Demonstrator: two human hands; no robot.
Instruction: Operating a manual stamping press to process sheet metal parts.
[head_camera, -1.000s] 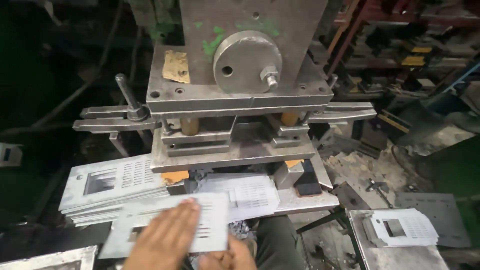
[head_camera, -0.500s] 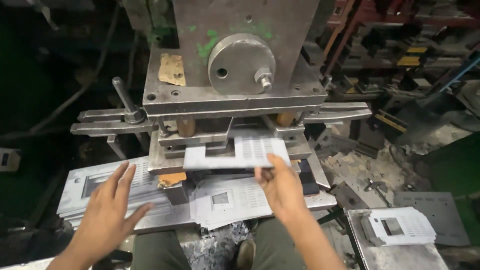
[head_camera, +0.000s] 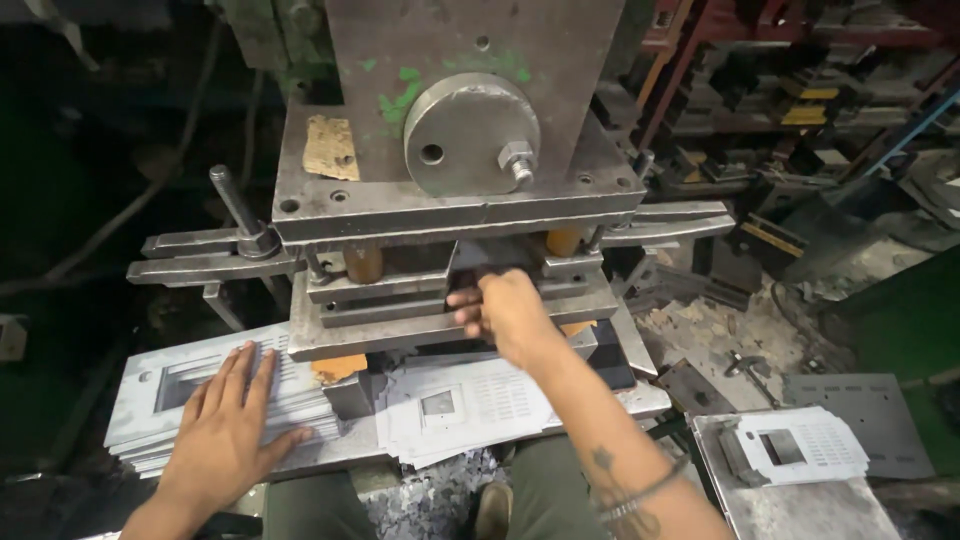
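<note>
since half a second ago the right hand (head_camera: 510, 315) has pushed forward from the front edge of the press into the die gap, and the perforated sheet it was carrying is now out of sight, presumably seated inside; the left hand (head_camera: 232, 425) has dropped from a hover to lie flat. the right hand's fingers are curled and bunched at the mouth of the die (head_camera: 440, 320), but whether they pinch anything cannot be told, since the tips are hidden in the slot. the left hand is spread wide, palm down, on the stack of blanks (head_camera: 170, 395) at about 8 o'clock from the die. these blanks are thin stamped metal plates with a rectangular window and rows of small holes: light singly, stiff enough to hold shape yet springy, with sharp sheared edges, so they are best taken by a long edge or corner and slid off rather than gripped across the perforations. a fanned pile of pale sheets (head_camera: 470, 405) lies at 6 o'clock just below the die, and another few rest on a side table (head_camera: 800, 510) at 4 o'clock. the heavy ram block (head_camera: 470, 130) hangs directly over the right hand at 12 o'clock, a clamp lever (head_camera: 235, 210) stands at 10 o'clock, and scrap litters the floor to the right.
</note>
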